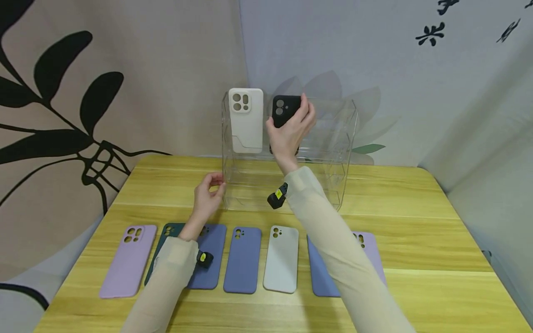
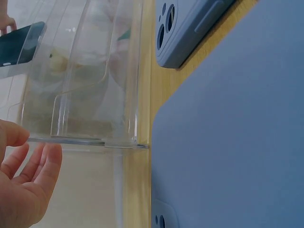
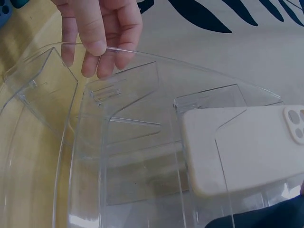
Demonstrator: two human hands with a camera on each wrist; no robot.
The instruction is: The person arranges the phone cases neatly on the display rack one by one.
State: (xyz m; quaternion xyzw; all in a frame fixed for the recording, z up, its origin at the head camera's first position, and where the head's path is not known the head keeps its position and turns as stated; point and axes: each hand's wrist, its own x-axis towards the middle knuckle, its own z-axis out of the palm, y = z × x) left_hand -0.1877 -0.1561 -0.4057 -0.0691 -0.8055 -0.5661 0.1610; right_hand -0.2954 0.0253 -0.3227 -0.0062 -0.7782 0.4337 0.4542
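A clear acrylic tiered rack (image 1: pixel 345 175) stands at the back of the wooden table. My right hand (image 1: pixel 292 132) holds a black phone case (image 1: pixel 283 105) by its sides at the rack's top tier, camera cutouts upward. To its left, a white phone case (image 1: pixel 246 127) leans upright in the same tier. My left hand (image 1: pixel 209 196) is at the rack's left side; in the left wrist view its thumb and fingers pinch the side panel's edge (image 2: pixel 66 140). In the right wrist view the black case is only a dark strip (image 3: pixel 266 216) below the white case.
Along the table front lie several phone cases: a lilac one (image 1: pixel 129 263), a dark green one (image 1: pixel 170 230) partly under my left sleeve, blue ones (image 1: pixel 243 263), a pale grey one (image 1: pixel 281 261) and another lilac one (image 1: pixel 372 254) behind my right sleeve. A patterned curtain (image 1: pixel 179 69) hangs behind.
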